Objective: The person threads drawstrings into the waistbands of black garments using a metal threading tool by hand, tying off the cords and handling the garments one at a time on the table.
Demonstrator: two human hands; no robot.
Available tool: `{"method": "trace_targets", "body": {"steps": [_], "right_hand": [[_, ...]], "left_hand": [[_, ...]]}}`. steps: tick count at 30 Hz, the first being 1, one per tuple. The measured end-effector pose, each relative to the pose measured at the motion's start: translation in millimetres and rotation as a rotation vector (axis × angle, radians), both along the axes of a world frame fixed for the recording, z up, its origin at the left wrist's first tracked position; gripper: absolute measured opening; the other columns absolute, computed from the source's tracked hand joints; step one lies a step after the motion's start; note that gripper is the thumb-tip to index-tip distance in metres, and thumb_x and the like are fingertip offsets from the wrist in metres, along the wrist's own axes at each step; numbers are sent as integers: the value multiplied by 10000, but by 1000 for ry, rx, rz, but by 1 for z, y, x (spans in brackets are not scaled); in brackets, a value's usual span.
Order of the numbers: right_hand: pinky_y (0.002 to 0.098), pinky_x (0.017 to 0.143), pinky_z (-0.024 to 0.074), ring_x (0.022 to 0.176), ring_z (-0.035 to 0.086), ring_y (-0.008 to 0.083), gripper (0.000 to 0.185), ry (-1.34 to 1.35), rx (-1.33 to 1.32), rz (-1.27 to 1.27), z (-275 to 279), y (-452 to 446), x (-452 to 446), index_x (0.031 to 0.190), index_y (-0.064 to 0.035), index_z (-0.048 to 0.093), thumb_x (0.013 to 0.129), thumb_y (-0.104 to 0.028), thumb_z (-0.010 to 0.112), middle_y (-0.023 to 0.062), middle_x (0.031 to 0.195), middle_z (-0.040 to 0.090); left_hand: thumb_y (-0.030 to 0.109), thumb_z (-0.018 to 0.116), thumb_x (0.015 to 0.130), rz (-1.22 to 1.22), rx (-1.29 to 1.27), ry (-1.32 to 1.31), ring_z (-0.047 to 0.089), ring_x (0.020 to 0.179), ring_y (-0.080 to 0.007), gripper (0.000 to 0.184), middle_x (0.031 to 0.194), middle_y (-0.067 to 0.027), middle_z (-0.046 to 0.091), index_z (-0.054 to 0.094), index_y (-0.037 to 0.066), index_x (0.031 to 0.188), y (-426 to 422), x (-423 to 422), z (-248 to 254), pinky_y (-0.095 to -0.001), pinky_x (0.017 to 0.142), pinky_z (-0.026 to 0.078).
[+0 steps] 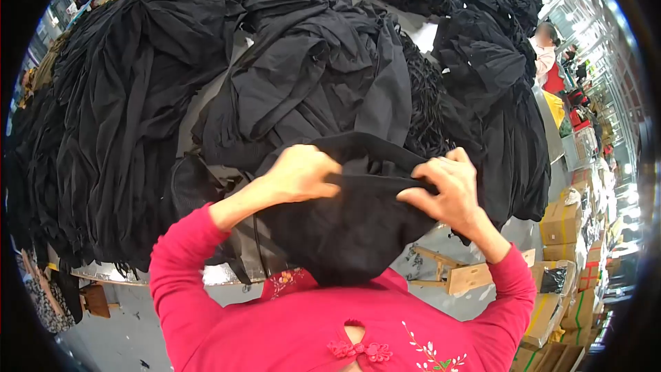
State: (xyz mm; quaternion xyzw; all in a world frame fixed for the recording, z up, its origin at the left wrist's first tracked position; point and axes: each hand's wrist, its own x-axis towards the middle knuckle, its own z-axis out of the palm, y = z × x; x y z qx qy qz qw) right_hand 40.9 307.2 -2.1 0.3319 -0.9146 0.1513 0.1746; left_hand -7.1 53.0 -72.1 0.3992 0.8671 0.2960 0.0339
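Black cloth (pixel 351 234) hangs between two hands at the near edge of the bench (pixel 186 134), close to the red top (pixel 275 334). The left hand (pixel 306 173) is closed on one end of its rim, and the right hand (pixel 447 189) pinches the other end between thumb and fingers. The rim makes a wide mouth, with a front side and a back side.

To do this well, I think both hands should stay level and pull out gently, so the rim does not twist. The low part looks loose and a bit blurry, so it could catch on the bench edge; lifting it a little may help.

Just past the cloth, the middle pile (pixel 323 62) fills the middle of the bench. The left pile (pixel 138 96) hangs over the left edge, and the right pile (pixel 489 96) hangs over the right edge. The best room to move seems to be by the near edge. Near the right corner, a stool (pixel 475 277) stands on the floor, so mind that side.
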Motion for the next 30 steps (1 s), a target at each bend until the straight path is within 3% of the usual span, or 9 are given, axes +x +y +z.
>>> {"method": "trace_targets", "body": {"steps": [5, 11, 13, 18, 22, 24, 25, 27, 30], "right_hand": [[346, 737, 449, 834, 549, 267, 690, -326, -321, 65, -37, -25, 32, 1053, -43, 466, 524, -295, 831, 94, 876, 525], [289, 585, 446, 622, 508, 181, 438, -653, -237, -150, -34, 1, 25, 889, -24, 511, 608, -207, 792, 68, 733, 502], [283, 544, 444, 582, 513, 179, 337, -500, -290, -115, -35, 21, 27, 841, -25, 527, 640, -155, 763, 61, 683, 500], [297, 497, 457, 600, 530, 233, 418, -40, -40, 157, -30, 4, 34, 888, -33, 546, 610, -251, 769, 71, 771, 514], [320, 566, 469, 667, 577, 249, 462, -162, -115, 125, -47, 5, 27, 870, -58, 553, 594, -367, 756, 100, 837, 559], [336, 634, 476, 690, 593, 261, 423, -310, 219, 119, -31, 20, 10, 802, -77, 578, 576, -385, 759, 90, 745, 595], [333, 692, 479, 679, 597, 252, 323, -307, 559, -76, -28, 31, -8, 751, -90, 598, 571, -313, 748, 61, 653, 601], [348, 784, 454, 651, 591, 229, 120, -15, 428, -46, -48, 107, -54, 688, -94, 563, 581, -104, 618, 38, 611, 563], [366, 760, 428, 608, 559, 230, 205, 246, 229, 21, -28, 112, -94, 706, -103, 539, 536, -47, 638, 25, 607, 546]], "left_hand": [[168, 661, 573, -117, -10, 151, 577, 541, -311, 147, 556, -123, 568, 604, 51, 640, 63, 15, -4, -395, 527, 445], [237, 671, 682, -315, -6, -168, 571, 627, -355, 300, 620, -191, 562, 591, -12, 830, 79, 19, -4, -409, 566, 431], [227, 594, 799, -354, -86, -376, 568, 754, -351, 240, 768, -197, 575, 571, 36, 943, 50, 6, 15, -401, 639, 425], [136, 572, 813, -276, 144, -307, 547, 629, -342, 131, 708, -190, 559, 578, 16, 862, 63, 18, -6, -357, 574, 429], [163, 611, 791, -91, 289, -200, 488, 508, -310, 226, 574, -168, 461, 495, 4, 679, 62, 48, 6, -364, 486, 374], [167, 620, 782, -12, 311, -68, 441, 462, -300, 260, 546, -159, 443, 471, 11, 637, 50, 50, 6, -356, 457, 356], [162, 614, 791, 33, 348, -53, 405, 444, -270, 272, 533, -153, 423, 456, 13, 628, 39, 50, 7, -347, 446, 342], [153, 595, 822, 89, 400, -158, 313, 436, -137, 308, 502, -105, 336, 416, 19, 610, 16, 58, 18, -306, 422, 297], [156, 583, 838, 203, 477, -365, 280, 522, -66, 302, 524, -64, 305, 423, 12, 627, 1, 68, 22, -278, 436, 289]]}}
